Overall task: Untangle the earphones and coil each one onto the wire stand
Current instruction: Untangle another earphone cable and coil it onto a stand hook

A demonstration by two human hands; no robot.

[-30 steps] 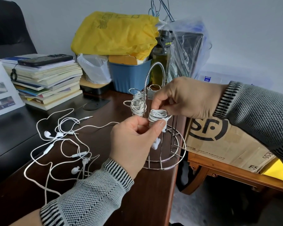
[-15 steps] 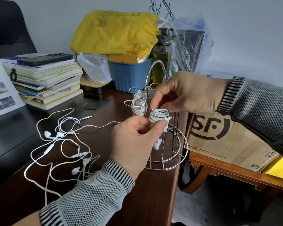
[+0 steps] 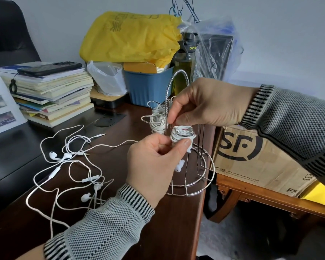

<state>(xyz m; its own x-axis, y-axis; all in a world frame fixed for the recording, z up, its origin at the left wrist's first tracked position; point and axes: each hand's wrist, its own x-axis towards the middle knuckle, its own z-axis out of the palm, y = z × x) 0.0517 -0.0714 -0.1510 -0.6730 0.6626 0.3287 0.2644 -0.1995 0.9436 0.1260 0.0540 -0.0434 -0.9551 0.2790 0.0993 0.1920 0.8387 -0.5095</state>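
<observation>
- Earphones in a tight white coil (image 3: 182, 135) sit between your two hands, just in front of the wire stand (image 3: 190, 166), above its round base.
- Your left hand (image 3: 154, 166) holds this coil from below: the thumb presses on its lower right side and the curled fingers close on its left side.
- Your right hand (image 3: 204, 104) comes from above, and its thumb and first finger pinch together at the top edge of the coil, close to the upright rod of the stand. I cannot tell if they pinch the cord or the rod.
- One earbud (image 3: 180, 165) hangs down under the coil, in front of the wires of the stand.
- Two more white coils (image 3: 158, 121) are on the hooks on the left side of the stand, one behind the other.
- Loose earphones (image 3: 68, 166) lie tangled on the dark wooden desk (image 3: 120, 132) to your left, with buds, remotes and two plugs spread out, well apart from the stand.
- At the back of the desk you see a pile of books (image 3: 51, 94) with a black phone (image 3: 49, 67) on top, a blue bin (image 3: 148, 87), a yellow bag (image 3: 131, 36) over it and a dark green bottle (image 3: 184, 61).
- A cardboard box (image 3: 251, 158) rests on a lower wooden table, to the right of the desk.
</observation>
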